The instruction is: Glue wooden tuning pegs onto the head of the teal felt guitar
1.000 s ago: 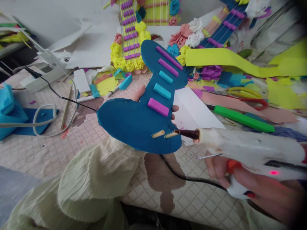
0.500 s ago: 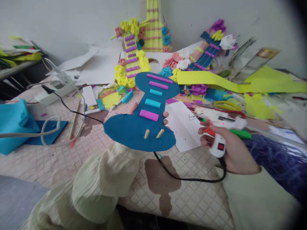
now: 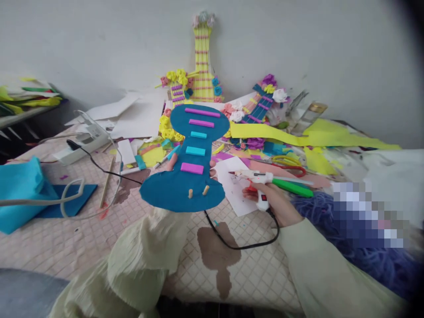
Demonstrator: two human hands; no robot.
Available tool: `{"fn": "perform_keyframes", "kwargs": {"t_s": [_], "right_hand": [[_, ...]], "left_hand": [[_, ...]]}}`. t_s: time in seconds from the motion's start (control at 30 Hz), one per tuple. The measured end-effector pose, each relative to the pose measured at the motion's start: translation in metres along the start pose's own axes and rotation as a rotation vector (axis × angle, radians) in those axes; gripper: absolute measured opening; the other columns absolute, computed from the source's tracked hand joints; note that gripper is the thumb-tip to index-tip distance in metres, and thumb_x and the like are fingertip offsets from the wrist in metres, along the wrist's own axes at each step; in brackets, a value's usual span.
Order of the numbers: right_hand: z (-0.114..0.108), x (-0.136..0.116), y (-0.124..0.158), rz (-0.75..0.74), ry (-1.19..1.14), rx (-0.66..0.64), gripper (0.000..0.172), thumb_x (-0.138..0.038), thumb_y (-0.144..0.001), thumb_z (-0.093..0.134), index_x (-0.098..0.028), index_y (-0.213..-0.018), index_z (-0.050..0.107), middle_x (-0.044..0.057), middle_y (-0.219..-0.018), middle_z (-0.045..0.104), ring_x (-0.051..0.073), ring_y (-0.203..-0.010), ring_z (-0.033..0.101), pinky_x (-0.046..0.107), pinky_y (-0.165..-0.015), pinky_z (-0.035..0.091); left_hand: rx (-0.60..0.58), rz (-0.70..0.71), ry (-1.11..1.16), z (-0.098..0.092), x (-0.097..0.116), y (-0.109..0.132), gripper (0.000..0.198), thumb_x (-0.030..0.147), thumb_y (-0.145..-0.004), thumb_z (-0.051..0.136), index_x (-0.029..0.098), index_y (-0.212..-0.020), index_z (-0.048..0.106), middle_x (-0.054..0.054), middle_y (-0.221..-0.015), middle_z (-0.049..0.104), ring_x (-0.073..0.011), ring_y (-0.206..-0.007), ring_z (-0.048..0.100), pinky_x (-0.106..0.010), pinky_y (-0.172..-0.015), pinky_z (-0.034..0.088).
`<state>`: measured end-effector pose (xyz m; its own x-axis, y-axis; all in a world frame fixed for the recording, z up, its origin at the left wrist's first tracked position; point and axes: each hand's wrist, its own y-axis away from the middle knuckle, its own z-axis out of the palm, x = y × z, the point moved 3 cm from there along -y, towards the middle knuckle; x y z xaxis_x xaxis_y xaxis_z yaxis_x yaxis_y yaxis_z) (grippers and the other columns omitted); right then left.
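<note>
My left hand (image 3: 172, 161) grips a dark blue guitar-shaped cutout (image 3: 175, 192) from behind. Only its thumb and some fingertips show at the cutout's narrow middle. Pink strips (image 3: 192, 168) and light blue strips (image 3: 195, 151) lie across the cutout, and two short wooden pegs (image 3: 206, 190) stand on its lower lobe. To the right, my right hand (image 3: 281, 204) is closed around a white hot glue gun (image 3: 263, 201), with fingers at its orange trigger. The nozzle points left toward the cutout, apart from it, over a folded white paper (image 3: 236, 201). The gun's black cord (image 3: 247, 246) runs below.
Decorated paper guitars (image 3: 202, 62) lean at the wall. A power strip (image 3: 81, 150) and loose white cable lie left, beside folded blue paper (image 3: 20, 190). Yellow crepe paper (image 3: 268, 133), a green-handled tool (image 3: 293, 187) and purple yarn (image 3: 311, 210) lie right.
The view has tilted upward, showing more wall and the tall yellow guitar's top. My right hand with the glue gun has come left, nearer the cutout. Both hands keep their hold.
</note>
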<state>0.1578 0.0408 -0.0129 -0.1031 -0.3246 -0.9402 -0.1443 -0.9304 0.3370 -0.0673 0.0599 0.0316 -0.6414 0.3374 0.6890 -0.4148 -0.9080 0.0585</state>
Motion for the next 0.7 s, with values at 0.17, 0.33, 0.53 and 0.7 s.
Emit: {"fn": "perform_keyframes", "kwargs": {"t_s": [0.17, 0.33, 0.53, 0.7], "right_hand": [[-0.006, -0.001, -0.001, -0.061, 0.154, -0.002, 0.012, -0.025, -0.07, 0.058, -0.013, -0.073, 0.062, 0.009, -0.071, 0.069, 0.018, -0.063, 0.066, 0.028, -0.06, 0.055], [-0.026, -0.011, 0.001, -0.237, 0.508, -0.001, 0.032, -0.041, -0.069, 0.061, -0.013, -0.053, 0.061, 0.004, -0.047, 0.06, 0.014, -0.044, 0.054, 0.024, -0.044, 0.04], [-0.027, -0.044, 0.029, -0.583, 0.727, 0.141, 0.027, -0.039, -0.07, 0.06, -0.016, -0.055, 0.062, 0.003, -0.054, 0.061, 0.014, -0.053, 0.053, 0.026, -0.053, 0.039], [0.024, -0.069, 0.079, -0.958, 0.632, -0.024, 0.013, -0.027, -0.077, 0.057, -0.019, -0.081, 0.067, 0.004, -0.08, 0.066, 0.012, -0.065, 0.058, 0.023, -0.056, 0.046]], "left_hand": [[-0.202, -0.06, 0.1, 0.006, 0.008, 0.005, 0.058, 0.064, -0.07, 0.041, 0.015, -0.097, 0.057, -0.008, -0.084, 0.063, -0.0224, -0.078, 0.06, -0.038, -0.072, 0.048], [-0.233, -0.049, 0.076, -0.007, 0.006, 0.003, 0.058, 0.064, -0.072, 0.039, 0.018, -0.103, 0.057, -0.009, -0.095, 0.065, -0.0247, -0.087, 0.061, -0.041, -0.08, 0.046], [-0.101, -0.044, 0.028, 0.001, -0.001, 0.0, 0.055, 0.065, -0.077, 0.031, 0.021, -0.09, 0.061, -0.006, -0.086, 0.068, -0.0216, -0.077, 0.063, -0.037, -0.069, 0.049], [0.12, -0.038, 0.059, 0.02, -0.009, 0.005, 0.056, 0.059, -0.082, 0.027, 0.017, -0.075, 0.063, -0.004, -0.067, 0.066, -0.0162, -0.062, 0.061, -0.031, -0.064, 0.049]]}}
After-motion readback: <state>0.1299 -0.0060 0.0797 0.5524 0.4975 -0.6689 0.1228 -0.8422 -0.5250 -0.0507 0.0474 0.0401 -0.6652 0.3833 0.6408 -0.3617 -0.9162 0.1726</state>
